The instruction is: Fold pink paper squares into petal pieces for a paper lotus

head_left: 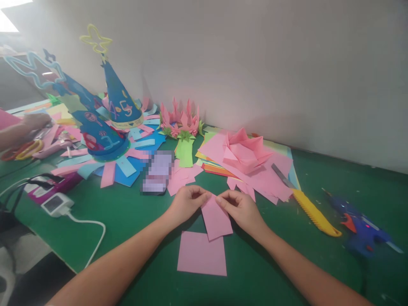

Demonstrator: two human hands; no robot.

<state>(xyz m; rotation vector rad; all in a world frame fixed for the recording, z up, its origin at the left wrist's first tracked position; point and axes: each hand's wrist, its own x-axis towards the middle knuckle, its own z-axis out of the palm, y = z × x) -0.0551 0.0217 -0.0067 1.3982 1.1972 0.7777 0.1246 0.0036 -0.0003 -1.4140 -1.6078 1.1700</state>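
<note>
Between my two hands is a small pink sheet of paper (pixel 217 220), narrow and slightly tilted. My left hand (pixel 190 203) pinches its upper left corner, and my right hand (pixel 238 207) pinches the upper right one. Its lower end overlaps a second pink paper (pixel 202 255) lying flat on the green table (pixel 153 272) nearer to me. Just beyond my hands are pink paper scraps (pixel 185 176) and a folded pink paper flower (pixel 245 151) on a stack of coloured sheets.
To the right lie a yellow utility knife (pixel 314 212) with its blade out and a blue glue gun (pixel 358 225). A phone (pixel 158 172), blue cone hats (pixel 119 95), a pink paper crown (pixel 180 121) and a charger (pixel 57 205) with cables stand left. Another person's hand (pixel 36 121) is far left.
</note>
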